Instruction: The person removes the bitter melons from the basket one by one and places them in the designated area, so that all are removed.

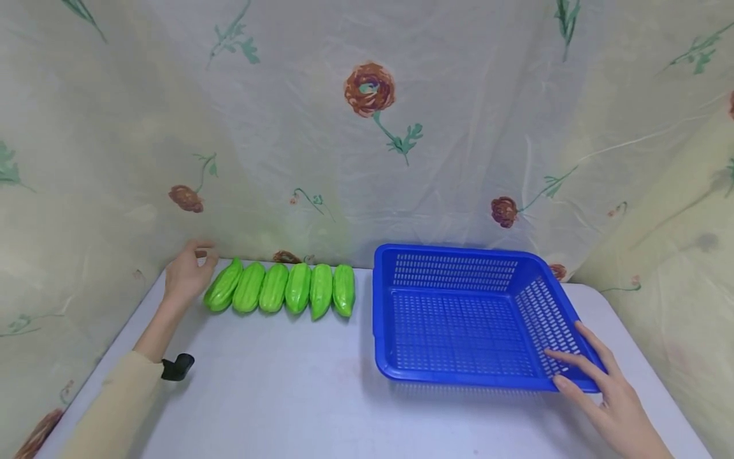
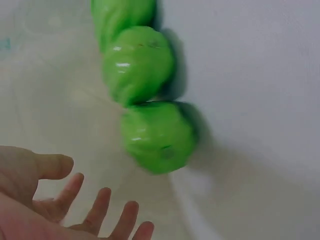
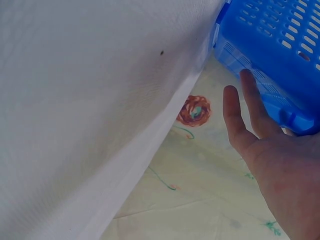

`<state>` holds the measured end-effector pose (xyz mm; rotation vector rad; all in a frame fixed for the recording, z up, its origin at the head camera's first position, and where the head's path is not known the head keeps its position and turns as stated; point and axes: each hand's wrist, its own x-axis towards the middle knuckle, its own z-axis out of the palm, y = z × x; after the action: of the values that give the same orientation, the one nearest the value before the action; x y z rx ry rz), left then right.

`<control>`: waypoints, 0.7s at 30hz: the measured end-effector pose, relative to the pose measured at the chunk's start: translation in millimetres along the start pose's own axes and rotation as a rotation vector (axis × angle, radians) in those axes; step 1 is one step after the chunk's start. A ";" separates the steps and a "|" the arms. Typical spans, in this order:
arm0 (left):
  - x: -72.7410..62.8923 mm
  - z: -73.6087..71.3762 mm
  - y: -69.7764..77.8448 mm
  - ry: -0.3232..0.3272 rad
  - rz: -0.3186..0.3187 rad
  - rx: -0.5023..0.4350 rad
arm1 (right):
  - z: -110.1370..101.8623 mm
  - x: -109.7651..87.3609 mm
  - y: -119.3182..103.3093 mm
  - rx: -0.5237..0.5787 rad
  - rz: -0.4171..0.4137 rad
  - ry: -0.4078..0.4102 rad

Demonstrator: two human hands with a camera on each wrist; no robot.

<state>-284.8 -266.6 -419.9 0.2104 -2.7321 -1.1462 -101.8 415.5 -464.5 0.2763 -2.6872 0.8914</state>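
Several bright green ridged gourds [image 1: 274, 288] lie side by side in a row along the back of the white table, on the left. My left hand [image 1: 189, 271] hovers just beyond the left end of that row, beside the leftmost gourd [image 2: 159, 137]. Its fingers are spread and hold nothing; a gap separates them from the gourd in the left wrist view. A blue perforated plastic basket [image 1: 459, 380] stands on the right with nothing in it. My right hand [image 1: 610, 395] is at its front right corner, fingers fairly straight and spread over the rim. Exact contact is hard to tell.
The white table [image 1: 275, 389] extends in front of the gourds and the basket. A flowered cloth [image 1: 321, 127] hangs behind the table and down both sides. A black strap piece [image 1: 179, 367] sits at my left wrist.
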 end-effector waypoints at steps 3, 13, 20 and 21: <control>-15.5 -5.6 13.8 0.043 0.138 0.056 | 0.0 -0.7 -0.4 -0.012 -0.006 0.007; -78.6 -1.5 40.1 0.044 0.295 0.146 | -6.6 8.3 -6.6 -0.104 -0.024 -0.029; -106.5 3.4 54.4 0.080 0.376 0.298 | -7.5 21.9 -26.2 -0.268 -0.094 -0.008; -109.5 3.8 55.8 0.088 0.393 0.325 | -6.4 25.5 -31.5 -0.289 -0.098 -0.012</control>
<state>-182.3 -203.8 -393.7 -0.2236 -2.6978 -0.5768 -115.7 392.2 -433.7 0.3445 -2.7403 0.4668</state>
